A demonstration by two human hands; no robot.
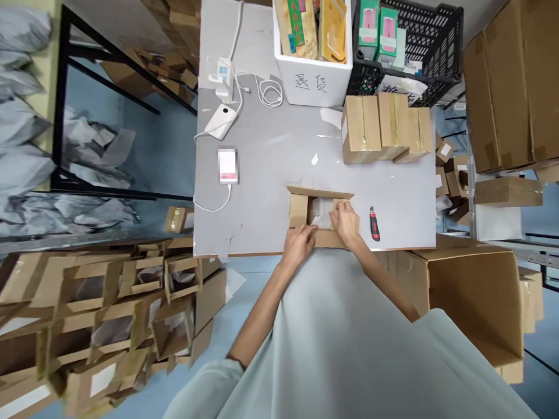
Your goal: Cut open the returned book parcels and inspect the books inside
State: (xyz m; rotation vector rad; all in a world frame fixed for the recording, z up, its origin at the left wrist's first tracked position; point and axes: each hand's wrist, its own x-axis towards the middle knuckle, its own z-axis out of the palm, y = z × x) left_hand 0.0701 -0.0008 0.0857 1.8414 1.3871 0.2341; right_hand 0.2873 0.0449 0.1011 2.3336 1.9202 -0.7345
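Observation:
A small open cardboard box (299, 210) sits at the front edge of the table, its flaps spread outward. Inside it lies crumpled translucent plastic wrap (322, 212); whatever the wrap may cover is hidden. My left hand (299, 244) has its fingers curled over the near left corner and front flap of the box. At the right side, my right hand (346, 223) grips the right flap, fingertips close to the wrap. A red and black utility knife (374, 224) lies on the table to the right of my right hand.
Taped cartons (361, 131) stand at the table's right, before a white foam box (312, 78) and a black crate (430, 35). A power strip (224, 81), power bank (220, 121) and cables lie left. Open boxes (85, 285) crowd the floor; a large carton (474, 302) stands right.

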